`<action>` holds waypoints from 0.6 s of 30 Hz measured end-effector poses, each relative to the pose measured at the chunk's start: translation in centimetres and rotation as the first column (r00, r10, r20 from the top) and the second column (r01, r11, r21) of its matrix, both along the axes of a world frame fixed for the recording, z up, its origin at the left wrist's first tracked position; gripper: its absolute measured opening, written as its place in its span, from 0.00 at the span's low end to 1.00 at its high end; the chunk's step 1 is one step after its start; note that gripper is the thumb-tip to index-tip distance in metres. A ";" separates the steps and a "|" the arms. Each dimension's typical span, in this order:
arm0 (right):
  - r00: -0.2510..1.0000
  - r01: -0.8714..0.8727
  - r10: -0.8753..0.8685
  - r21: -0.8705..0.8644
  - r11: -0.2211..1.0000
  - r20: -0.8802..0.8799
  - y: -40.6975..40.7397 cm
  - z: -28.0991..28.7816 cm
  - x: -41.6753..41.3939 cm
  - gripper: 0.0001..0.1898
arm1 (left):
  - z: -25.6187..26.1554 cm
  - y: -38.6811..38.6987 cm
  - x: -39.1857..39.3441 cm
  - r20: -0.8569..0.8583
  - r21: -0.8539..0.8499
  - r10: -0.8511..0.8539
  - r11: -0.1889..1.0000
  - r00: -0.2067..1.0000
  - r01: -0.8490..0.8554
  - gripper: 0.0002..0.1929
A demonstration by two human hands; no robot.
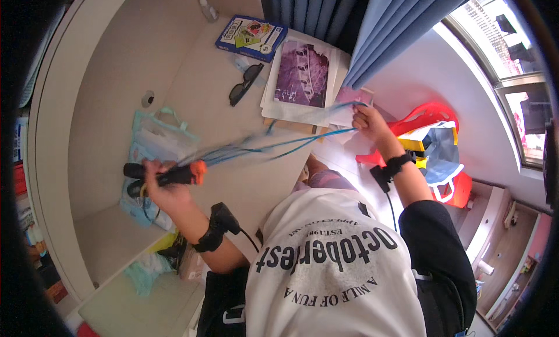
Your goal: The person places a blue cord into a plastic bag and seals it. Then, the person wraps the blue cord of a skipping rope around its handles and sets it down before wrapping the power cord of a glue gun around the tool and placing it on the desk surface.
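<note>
My left hand (163, 186) is closed around the two black-and-orange handles (179, 175) of what looks like a jump rope. Strands of its blue cord (279, 144) stretch across to my right hand (369, 120), whose fingers pinch loops of it. The middle of the cord is blurred, and one loose strand rises above the others. Behind my left hand lies a light-blue clear plastic bag (161, 136) with things inside, partly hidden by the hand and handles.
Sunglasses (246, 84), a blue box (251, 37) and papers with a purple picture (302, 75) lie on the desk (205, 96). A small bottle (207, 9) stands at the back. Beyond my right arm are a red plastic chair (430, 112) and a blue-yellow bag (441, 151).
</note>
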State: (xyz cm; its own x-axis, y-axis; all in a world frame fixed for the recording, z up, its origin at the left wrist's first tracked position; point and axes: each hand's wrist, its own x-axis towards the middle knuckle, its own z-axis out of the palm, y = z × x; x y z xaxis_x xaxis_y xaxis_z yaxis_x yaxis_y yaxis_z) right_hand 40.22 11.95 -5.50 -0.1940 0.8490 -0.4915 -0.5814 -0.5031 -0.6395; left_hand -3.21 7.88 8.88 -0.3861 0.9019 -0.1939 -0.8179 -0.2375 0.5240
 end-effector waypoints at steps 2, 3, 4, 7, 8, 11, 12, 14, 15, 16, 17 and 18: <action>0.997 -0.042 0.034 0.112 0.993 0.070 -0.2 3.1 1.4 0.03 | -1.3 -0.8 0.4 -0.246 -0.155 0.137 0.972 0.960 -0.178 0.14; 0.998 0.010 -0.017 0.112 0.994 0.064 -0.1 3.6 2.4 0.03 | -2.4 -1.3 0.4 -0.243 -0.208 0.061 0.972 0.968 -0.113 0.13; 0.996 0.060 -0.067 0.112 0.992 0.058 0.2 4.0 3.4 0.03 | -3.0 -1.7 0.5 -0.235 -0.261 -0.014 0.964 0.972 -0.049 0.12; 0.965 -0.039 0.001 0.140 0.989 0.264 1.4 7.4 3.4 0.06 | -3.0 -2.4 1.9 -0.471 -0.345 -0.324 0.924 0.820 0.167 0.11; 0.943 -0.031 -0.027 0.169 0.985 0.331 1.7 8.5 3.2 0.07 | -2.8 -2.0 2.7 -0.596 -0.379 -0.448 0.889 0.667 0.258 0.12; 0.820 -0.339 0.020 0.457 0.822 0.572 3.1 10.4 1.3 0.09 | 0.7 -0.1 6.3 -0.668 -0.521 -0.702 0.679 0.249 0.516 0.16; 0.668 -0.529 -0.017 0.491 0.692 0.744 3.3 11.8 -0.7 0.09 | 0.2 0.6 7.6 -0.732 -0.481 -0.661 0.673 0.165 0.561 0.18; 0.404 -0.782 -0.064 0.380 0.494 0.913 3.4 15.2 -5.2 0.07 | 1.2 1.7 9.7 -0.820 -0.538 -0.553 0.658 -0.147 0.527 0.26; 0.330 -0.804 -0.108 0.339 0.488 0.938 3.2 16.7 -7.3 0.06 | 1.2 2.0 11.2 -0.840 -0.483 -0.535 0.663 -0.090 0.572 0.30; 0.254 -0.823 -0.149 0.294 0.487 0.956 3.0 17.4 -9.2 0.04 | 0.9 2.3 12.5 -0.846 -0.441 -0.531 0.661 -0.035 0.607 0.34; 0.271 -0.786 -0.319 0.400 0.471 0.908 2.8 17.0 -10.9 0.04 | 1.0 2.1 13.6 -0.838 -0.404 -0.544 0.662 0.034 0.632 0.38; 0.265 -0.746 -0.481 0.493 0.447 0.836 2.6 16.2 -12.1 0.05 | 0.2 2.2 14.4 -0.804 -0.392 -0.587 0.641 0.092 0.660 0.41</action>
